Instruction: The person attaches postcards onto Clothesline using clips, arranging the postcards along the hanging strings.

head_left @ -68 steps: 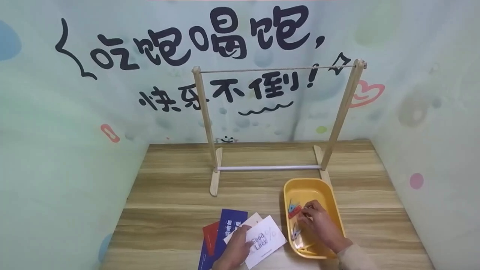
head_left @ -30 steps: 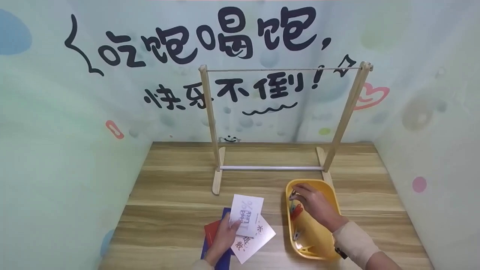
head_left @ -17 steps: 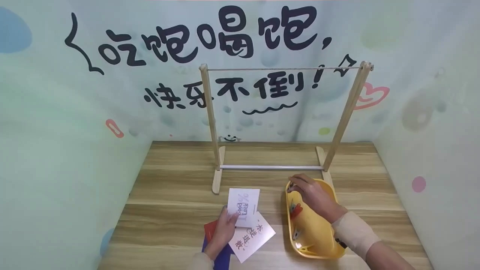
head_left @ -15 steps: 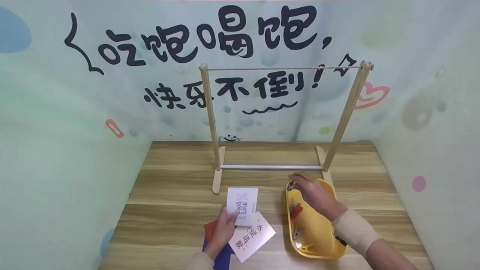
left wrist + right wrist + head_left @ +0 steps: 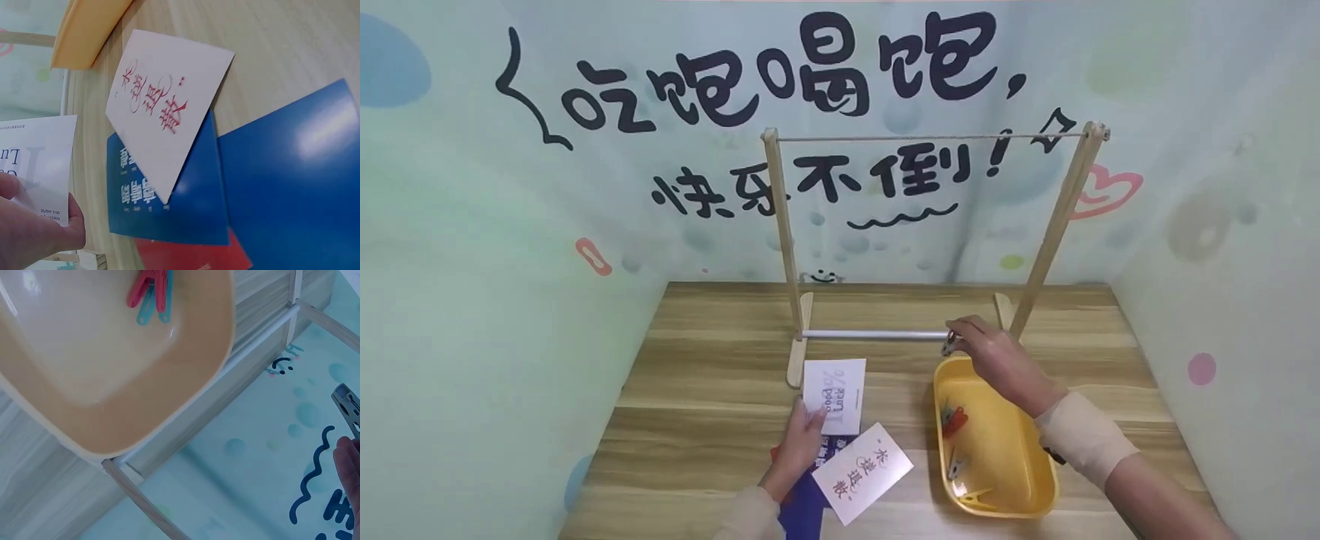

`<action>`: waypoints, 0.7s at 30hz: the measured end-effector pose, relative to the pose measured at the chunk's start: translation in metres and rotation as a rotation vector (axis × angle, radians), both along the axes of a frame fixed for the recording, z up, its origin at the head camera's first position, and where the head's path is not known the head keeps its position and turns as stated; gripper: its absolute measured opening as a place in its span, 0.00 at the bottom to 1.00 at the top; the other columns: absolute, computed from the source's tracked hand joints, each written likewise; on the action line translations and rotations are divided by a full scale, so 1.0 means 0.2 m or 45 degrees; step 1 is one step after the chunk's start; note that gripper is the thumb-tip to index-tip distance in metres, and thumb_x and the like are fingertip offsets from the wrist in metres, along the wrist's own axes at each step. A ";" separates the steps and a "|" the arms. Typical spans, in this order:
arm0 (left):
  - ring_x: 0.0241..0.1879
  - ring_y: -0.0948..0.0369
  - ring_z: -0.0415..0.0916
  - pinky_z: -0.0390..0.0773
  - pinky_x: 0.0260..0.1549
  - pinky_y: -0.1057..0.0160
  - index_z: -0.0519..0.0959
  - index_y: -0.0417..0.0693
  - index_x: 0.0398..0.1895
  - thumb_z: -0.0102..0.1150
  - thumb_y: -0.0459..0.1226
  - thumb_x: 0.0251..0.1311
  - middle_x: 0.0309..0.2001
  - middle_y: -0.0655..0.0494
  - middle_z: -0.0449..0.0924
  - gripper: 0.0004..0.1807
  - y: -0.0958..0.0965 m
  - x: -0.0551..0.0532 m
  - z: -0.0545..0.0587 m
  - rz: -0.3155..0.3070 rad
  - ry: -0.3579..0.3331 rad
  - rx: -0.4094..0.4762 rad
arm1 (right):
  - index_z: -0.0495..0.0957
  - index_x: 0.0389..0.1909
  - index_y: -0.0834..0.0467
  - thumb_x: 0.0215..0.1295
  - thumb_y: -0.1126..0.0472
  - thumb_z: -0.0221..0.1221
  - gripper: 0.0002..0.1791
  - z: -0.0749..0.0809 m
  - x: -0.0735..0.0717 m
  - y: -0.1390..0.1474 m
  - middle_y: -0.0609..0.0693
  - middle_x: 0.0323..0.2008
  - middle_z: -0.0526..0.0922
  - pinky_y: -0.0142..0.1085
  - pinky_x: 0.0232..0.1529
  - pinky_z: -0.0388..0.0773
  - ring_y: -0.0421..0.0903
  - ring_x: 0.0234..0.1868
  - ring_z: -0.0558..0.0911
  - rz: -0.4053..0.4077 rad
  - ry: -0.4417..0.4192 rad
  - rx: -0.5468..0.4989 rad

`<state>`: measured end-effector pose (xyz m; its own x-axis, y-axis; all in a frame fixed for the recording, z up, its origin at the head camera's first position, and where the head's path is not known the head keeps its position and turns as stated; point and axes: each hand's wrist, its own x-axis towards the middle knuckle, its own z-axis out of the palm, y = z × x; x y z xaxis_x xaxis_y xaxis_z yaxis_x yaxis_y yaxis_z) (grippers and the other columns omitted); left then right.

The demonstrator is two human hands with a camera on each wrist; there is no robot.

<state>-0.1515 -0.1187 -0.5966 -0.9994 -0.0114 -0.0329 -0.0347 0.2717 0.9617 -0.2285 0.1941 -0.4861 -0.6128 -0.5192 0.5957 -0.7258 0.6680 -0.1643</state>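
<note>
One white "Good Luck" card point(image 5: 847, 412) is up in the left hand point(image 5: 795, 446), and that grip is snug, thumb across the card's face, fingers behind, just in front of the left foot of the wooden stand point(image 5: 785, 232). Over to the right hand point(image 5: 1005, 364): fingertips together, a grey clothespin point(image 5: 949, 345) pinched between them, raised just above the far rim of the yellow tray point(image 5: 1005, 450). The wrist view catches only the edge of this hand, so whether the pin's mouth is squeezed apart, I can't tell.

Down in the tray, a red clothespin point(image 5: 958, 421) crosses a teal clothespin point(image 5: 147, 306) against the left wall, with a second grey pin point(image 5: 957, 469) nearer the person and a yellow pin point(image 5: 975, 499) at the near end.

Between tray and left hand, a card with red characters point(image 5: 862, 474) lies askew on the desk point(image 5: 697, 390), overlapping a lettered blue card point(image 5: 191, 208); a larger blue sheet point(image 5: 292, 169) and a red card point(image 5: 191, 256) show beside it. Behind all this, the stand's string point(image 5: 930, 138) runs taut from post to post, a pale crossbar point(image 5: 870, 334) low beneath it.
</note>
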 end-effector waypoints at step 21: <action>0.65 0.38 0.70 0.64 0.69 0.41 0.60 0.30 0.66 0.40 0.29 0.75 0.60 0.32 0.75 0.20 0.01 -0.09 0.11 -0.011 0.048 -0.032 | 0.79 0.52 0.67 0.62 0.72 0.64 0.16 0.18 -0.04 -0.09 0.58 0.45 0.85 0.40 0.41 0.86 0.51 0.41 0.88 0.005 -0.017 0.182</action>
<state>-0.1696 -0.1166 -0.5756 -1.0000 -0.0029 0.0047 0.0037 0.2957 0.9553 -0.2357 0.1762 -0.4494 -0.6178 -0.6009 0.5071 -0.7270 0.6823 -0.0772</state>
